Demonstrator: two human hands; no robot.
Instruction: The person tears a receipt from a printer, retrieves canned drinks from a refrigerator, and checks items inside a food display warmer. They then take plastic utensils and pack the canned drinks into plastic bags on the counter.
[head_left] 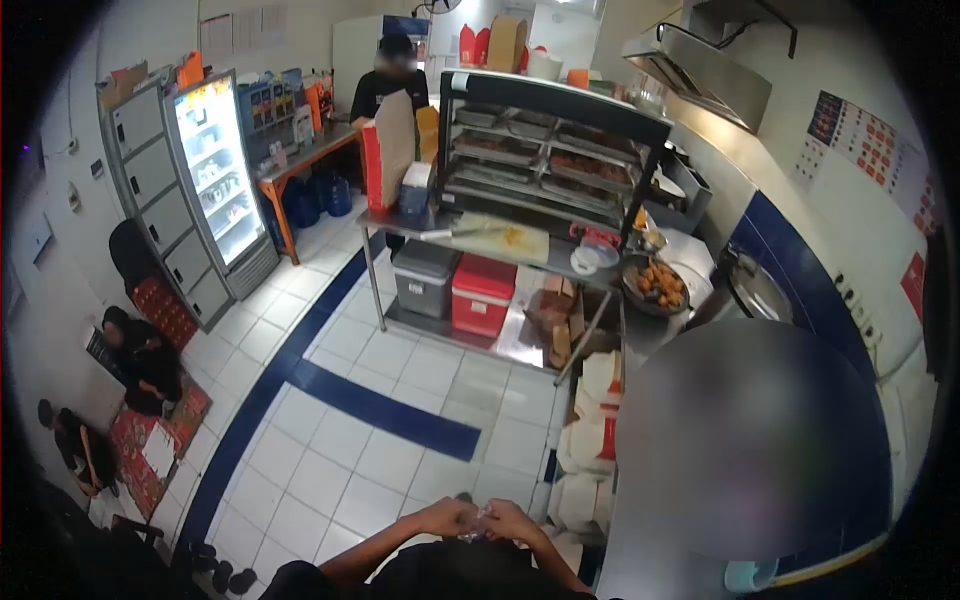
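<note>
At the bottom centre my left hand (446, 517) and my right hand (509, 521) are close together in front of my body. Both have closed fingers around a small clear plastic piece (480, 522), too small to name more exactly. To the right of my hands are stacked white and red boxes (590, 440) beside a metal counter (645, 530).
A steel table (375, 255) holds a cutting board (500, 238) below a food display case (545, 150). A pan of fried food (657, 285) is at the right. One person (392, 85) stands behind; two people (145, 350) (80, 445) sit at the left. A large blur covers the lower right.
</note>
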